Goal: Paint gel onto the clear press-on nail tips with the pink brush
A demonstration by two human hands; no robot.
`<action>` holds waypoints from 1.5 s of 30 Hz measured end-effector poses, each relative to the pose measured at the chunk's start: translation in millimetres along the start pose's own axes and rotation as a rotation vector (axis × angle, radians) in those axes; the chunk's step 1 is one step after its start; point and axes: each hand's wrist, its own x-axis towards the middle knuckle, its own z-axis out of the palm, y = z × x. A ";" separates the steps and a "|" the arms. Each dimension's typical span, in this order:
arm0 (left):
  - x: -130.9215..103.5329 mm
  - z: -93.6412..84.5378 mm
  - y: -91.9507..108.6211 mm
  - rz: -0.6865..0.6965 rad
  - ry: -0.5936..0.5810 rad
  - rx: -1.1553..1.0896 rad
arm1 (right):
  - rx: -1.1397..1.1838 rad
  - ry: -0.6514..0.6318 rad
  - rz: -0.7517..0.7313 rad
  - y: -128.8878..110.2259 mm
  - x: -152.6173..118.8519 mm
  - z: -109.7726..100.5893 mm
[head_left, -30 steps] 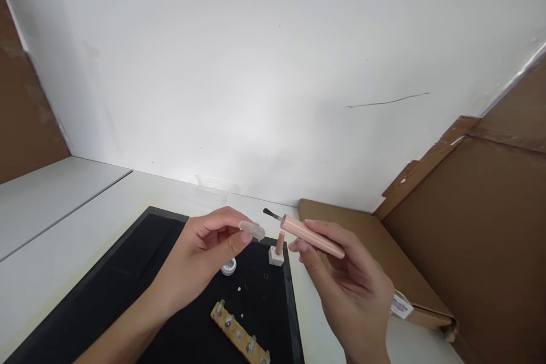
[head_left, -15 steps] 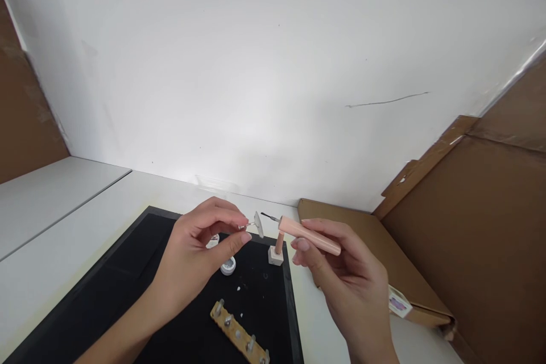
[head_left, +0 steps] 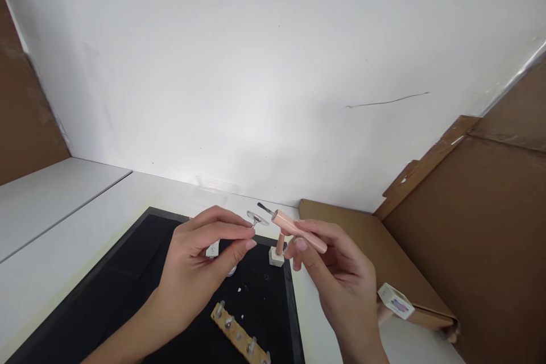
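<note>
Above the table (head_left: 102, 216), left hand (head_left: 196, 253) pinches a stemmed tip (head_left: 258, 218), right hand (head_left: 341, 261) a brush (head_left: 294, 229) slanting up leftward.

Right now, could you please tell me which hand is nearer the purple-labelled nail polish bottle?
Right. The right hand is just left of the purple-labelled nail polish bottle in this view; the left hand is farther left.

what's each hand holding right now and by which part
The left hand pinches a clear nail-shaped piece by its thin stem, between thumb and fingers. The right hand grips a brush by its pink handle.
</note>
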 end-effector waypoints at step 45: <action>0.0 6.8 3.9 0.260 -0.010 -0.045 | -0.229 0.003 -0.397 4.3 -2.6 -9.3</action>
